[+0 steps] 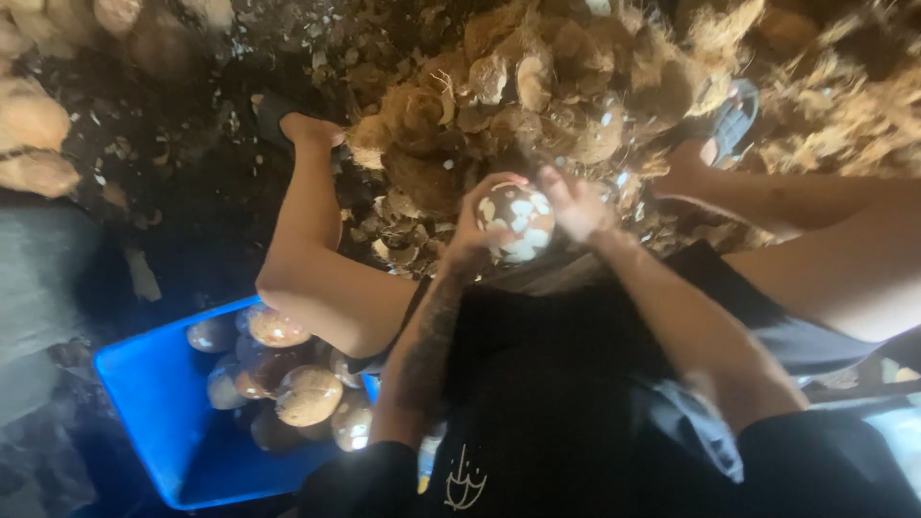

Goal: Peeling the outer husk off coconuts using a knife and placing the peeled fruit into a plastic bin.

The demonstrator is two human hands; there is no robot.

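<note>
Both hands meet near the middle of the view, a little toward 12 o'clock. The left hand is curled around a peeled coconut, a round ball patched brown and white, with the fingers wrapped over its left side and top. The right hand presses against the coconut's right side, fingers bent onto its surface; whether it also holds a tool cannot be told, since the picture is blurred there. The coconut is held in the air above the person's lap, between the knees.

At 12 o'clock, just beyond the hands, lies a heap of husks, brown, fibrous and broken, spreading toward 2 o'clock. A sandalled foot rests at its right edge, another foot at its left edge, around 11 o'clock.

At 8 o'clock stands a blue tub, beside the person's left knee. It holds a cluster of peeled coconuts, brown and pale, piled against the side nearest the leg; the rest of its floor shows bare blue.
</note>
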